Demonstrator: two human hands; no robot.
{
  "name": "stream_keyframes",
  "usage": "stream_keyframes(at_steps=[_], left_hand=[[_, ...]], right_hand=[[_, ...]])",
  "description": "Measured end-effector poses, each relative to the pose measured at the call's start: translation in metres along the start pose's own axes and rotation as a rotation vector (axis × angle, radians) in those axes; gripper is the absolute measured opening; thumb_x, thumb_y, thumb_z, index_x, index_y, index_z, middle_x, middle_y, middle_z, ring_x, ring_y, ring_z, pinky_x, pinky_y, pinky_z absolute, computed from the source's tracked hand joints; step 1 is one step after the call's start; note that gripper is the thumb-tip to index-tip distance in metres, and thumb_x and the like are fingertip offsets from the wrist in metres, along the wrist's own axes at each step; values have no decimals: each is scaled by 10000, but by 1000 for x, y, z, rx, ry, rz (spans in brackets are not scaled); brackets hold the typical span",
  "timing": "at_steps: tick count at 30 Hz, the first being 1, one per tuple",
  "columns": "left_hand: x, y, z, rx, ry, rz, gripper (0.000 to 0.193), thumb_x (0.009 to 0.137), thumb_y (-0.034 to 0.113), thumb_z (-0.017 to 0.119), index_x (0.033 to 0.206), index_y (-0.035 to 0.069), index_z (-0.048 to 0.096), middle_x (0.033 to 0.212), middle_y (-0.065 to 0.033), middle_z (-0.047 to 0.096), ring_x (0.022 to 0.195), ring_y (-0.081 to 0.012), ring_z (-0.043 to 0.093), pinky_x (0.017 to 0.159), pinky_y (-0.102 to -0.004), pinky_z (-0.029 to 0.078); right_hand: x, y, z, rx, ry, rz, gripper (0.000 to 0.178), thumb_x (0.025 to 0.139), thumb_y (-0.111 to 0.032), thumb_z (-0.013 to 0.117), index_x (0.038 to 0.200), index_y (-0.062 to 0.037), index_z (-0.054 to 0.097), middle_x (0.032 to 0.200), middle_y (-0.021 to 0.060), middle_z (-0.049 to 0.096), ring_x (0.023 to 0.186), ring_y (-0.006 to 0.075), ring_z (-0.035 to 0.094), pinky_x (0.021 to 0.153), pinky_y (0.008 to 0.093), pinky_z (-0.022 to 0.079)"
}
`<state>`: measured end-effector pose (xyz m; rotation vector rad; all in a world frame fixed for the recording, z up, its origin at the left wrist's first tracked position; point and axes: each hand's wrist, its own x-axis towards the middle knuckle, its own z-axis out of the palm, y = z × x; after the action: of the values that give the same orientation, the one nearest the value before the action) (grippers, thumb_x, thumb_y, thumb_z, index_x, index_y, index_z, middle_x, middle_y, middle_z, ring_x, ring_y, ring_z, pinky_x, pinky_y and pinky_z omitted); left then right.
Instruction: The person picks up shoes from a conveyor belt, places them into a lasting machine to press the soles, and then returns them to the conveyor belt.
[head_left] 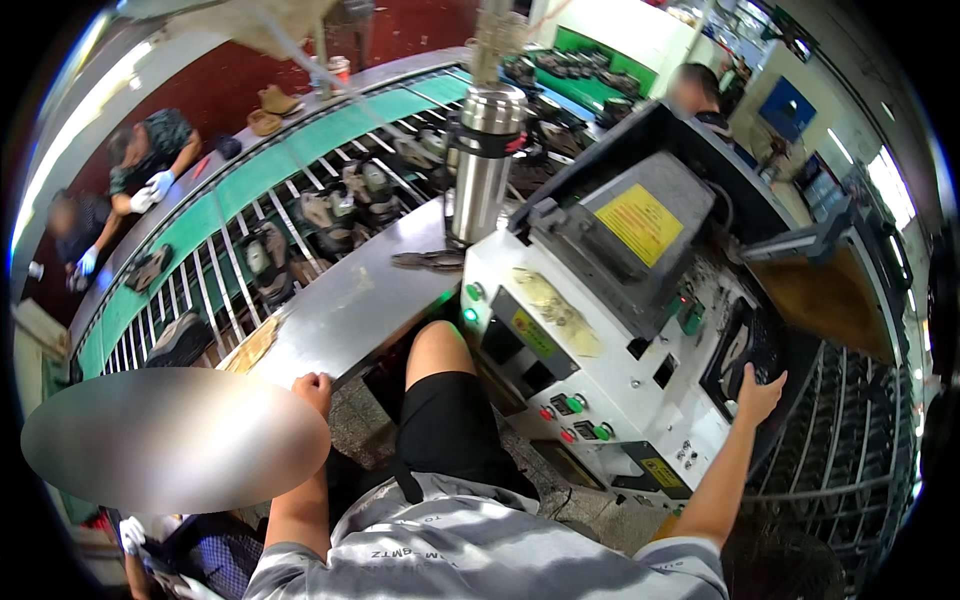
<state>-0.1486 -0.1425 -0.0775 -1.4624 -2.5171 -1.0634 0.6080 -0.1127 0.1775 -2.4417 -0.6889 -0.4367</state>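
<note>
My right hand [760, 393] grips a dark shoe [742, 350] with lighter patches, at the open right end of a white machine [560, 300]. Its fingers wrap the shoe's near end. On the left, my left hand [314, 391] is closed at the edge of a steel table [345, 310]; what its fingers hold, if anything, is hidden. A grey housing with a yellow label [640, 225] rises over the machine's top. Green and red buttons [575, 403] sit on its front panel.
A steel thermos [485, 165] stands beside the machine, near a flat dark piece [428, 261] on the table. Beyond runs a roller conveyor [235, 265] with several shoes. A dark rack [830, 430] stands at right. Co-workers with gloved hands [158, 188] are at far left.
</note>
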Motion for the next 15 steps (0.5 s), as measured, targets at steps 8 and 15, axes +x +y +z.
stream_keyframes(at_steps=[8, 15], left_hand=[[-80, -45, -16, -162, -426, -240, 245, 798, 277, 626, 747, 41, 662, 729, -170, 642, 682, -323, 626, 662, -418, 496], [-97, -59, -5, -464, -582, -301, 275, 823, 286, 626, 890, 28, 693, 816, -143, 692, 759, -246, 664, 712, -367, 518]], right_hand=[[57, 13, 55, -115, -188, 133, 885, 694, -540, 708, 1428, -208, 342, 1361, 217, 484, 1243, 420, 471, 1030, 515, 381], [-59, 42, 42, 78, 441, -19, 843, 581, -537, 816, 1171, 11, 565, 1019, 281, 643, 944, 416, 641, 785, 505, 536]])
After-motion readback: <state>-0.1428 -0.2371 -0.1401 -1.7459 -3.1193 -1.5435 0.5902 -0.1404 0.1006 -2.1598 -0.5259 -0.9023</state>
